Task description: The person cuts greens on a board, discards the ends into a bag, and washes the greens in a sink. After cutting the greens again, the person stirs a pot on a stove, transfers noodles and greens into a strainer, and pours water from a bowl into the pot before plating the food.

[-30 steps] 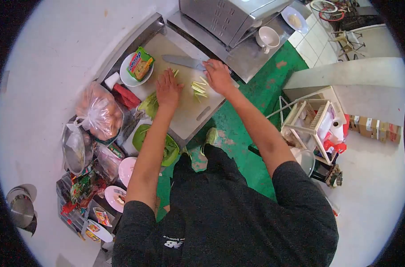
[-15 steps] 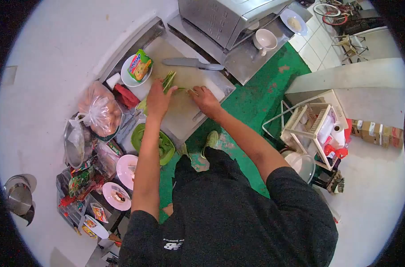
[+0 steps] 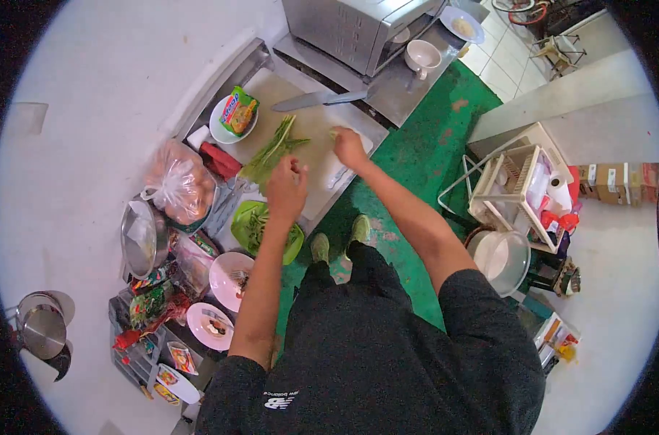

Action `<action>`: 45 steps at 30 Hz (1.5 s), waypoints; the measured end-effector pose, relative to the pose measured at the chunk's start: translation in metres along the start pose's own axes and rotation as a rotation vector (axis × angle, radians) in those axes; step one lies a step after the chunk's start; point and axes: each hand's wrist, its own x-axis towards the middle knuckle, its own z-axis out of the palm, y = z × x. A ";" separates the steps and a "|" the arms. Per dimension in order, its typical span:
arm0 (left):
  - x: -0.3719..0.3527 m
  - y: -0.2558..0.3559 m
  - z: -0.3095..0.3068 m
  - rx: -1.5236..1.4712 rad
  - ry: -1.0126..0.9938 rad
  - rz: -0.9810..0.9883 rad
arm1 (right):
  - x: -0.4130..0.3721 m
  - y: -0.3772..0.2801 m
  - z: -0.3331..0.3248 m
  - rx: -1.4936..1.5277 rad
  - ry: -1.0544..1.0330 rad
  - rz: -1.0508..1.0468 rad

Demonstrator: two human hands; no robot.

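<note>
A bunch of leafy greens (image 3: pixel 270 154) with long stems lies on the pale cutting board (image 3: pixel 321 161). Close beside its near side is my left hand (image 3: pixel 287 190), its fingers loosely bent and apart, with nothing visible between them. My right hand (image 3: pixel 351 150) hovers at the board's right side, fingertips pinched on a small green vegetable piece (image 3: pixel 334 133). Along the board's far edge rests a large knife (image 3: pixel 300 101), untouched. A green basin (image 3: pixel 293 245) with cut greens inside sits partly behind my left forearm.
A white bowl (image 3: pixel 219 132) holding a noodle packet (image 3: pixel 239 111) stands at the board's far left. Left of it are a bag of eggs (image 3: pixel 177 181) and a metal bowl (image 3: pixel 142 243). Two pink plates (image 3: pixel 224 290) lie nearer. A steel oven (image 3: pixel 337 36) and cup (image 3: pixel 422 58) stand beyond.
The greens bunch, formerly at my left hand, now lies spread on the board. My left hand has moved back from it. My right hand has lifted slightly to the right. The view has shifted.
</note>
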 end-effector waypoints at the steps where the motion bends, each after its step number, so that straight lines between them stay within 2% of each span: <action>1: -0.007 0.004 -0.001 0.003 -0.004 0.005 | -0.002 -0.007 -0.010 0.255 -0.021 0.212; 2: -0.016 0.009 -0.002 -0.125 -0.069 -0.083 | -0.009 -0.014 -0.018 0.259 -0.015 0.220; 3: -0.026 0.014 -0.002 -0.252 -0.139 -0.170 | -0.018 -0.020 -0.025 0.848 0.001 0.428; 4: -0.035 0.015 0.003 -0.252 -0.155 -0.163 | -0.027 -0.028 -0.036 1.443 0.027 0.621; 6: -0.049 0.015 0.016 -0.454 -0.154 -0.169 | -0.066 -0.063 -0.064 1.513 0.064 0.605; 8: -0.061 0.030 0.012 -0.455 -0.241 -0.142 | -0.111 -0.078 -0.081 1.769 0.052 0.479; 10: -0.077 0.042 0.014 -0.454 -0.308 -0.122 | -0.165 -0.087 -0.103 1.844 0.024 0.408; 13: -0.104 0.053 0.025 -0.506 -0.463 0.092 | -0.257 -0.090 -0.140 1.790 0.179 0.498; 14: -0.115 0.057 0.028 -0.497 -0.467 0.107 | -0.289 -0.086 -0.152 1.759 0.222 0.508; 17: -0.155 0.078 0.035 -0.419 -0.746 0.129 | -0.399 -0.064 -0.178 1.687 0.470 0.562; 19: -0.186 0.080 0.057 -0.372 -0.799 0.212 | -0.472 -0.051 -0.187 1.694 0.566 0.536; 20: -0.202 0.087 0.071 -0.339 -0.857 0.291 | -0.512 -0.048 -0.192 1.717 0.691 0.545; 21: -0.216 0.102 0.077 -0.311 -0.953 0.235 | -0.551 -0.044 -0.196 1.731 0.837 0.556; 25: -0.286 0.146 0.139 -0.160 -1.043 0.514 | -0.719 -0.026 -0.196 1.708 1.100 0.526; 29: -0.356 0.174 0.215 -0.088 -1.098 0.600 | -0.867 -0.004 -0.213 1.722 1.368 0.467; 31: -0.383 0.169 0.248 -0.011 -1.059 0.636 | -0.924 0.013 -0.227 1.757 1.462 0.414; 33: -0.408 0.184 0.250 0.165 -1.152 0.472 | -0.968 0.038 -0.246 1.776 1.457 0.409; 35: -0.423 0.171 0.263 0.158 -1.125 0.568 | -0.994 0.068 -0.276 1.754 1.450 0.440; 37: -0.437 0.193 0.270 0.382 -1.224 0.391 | -1.007 0.106 -0.304 1.767 1.409 0.480; 38: -0.440 0.136 0.298 0.337 -1.260 0.279 | -1.008 0.126 -0.320 1.767 1.409 0.477; 39: -0.444 0.091 0.323 0.293 -1.287 0.166 | -1.008 0.147 -0.335 1.726 1.402 0.558; 41: -0.465 0.174 0.305 0.416 -1.379 0.075 | -1.007 0.194 -0.358 1.693 1.385 0.648; 42: -0.477 0.239 0.287 0.481 -1.426 0.033 | -1.006 0.219 -0.368 1.656 1.362 0.665; 45: -0.494 0.124 0.364 0.471 -1.345 0.401 | -0.993 0.266 -0.424 1.595 1.330 0.708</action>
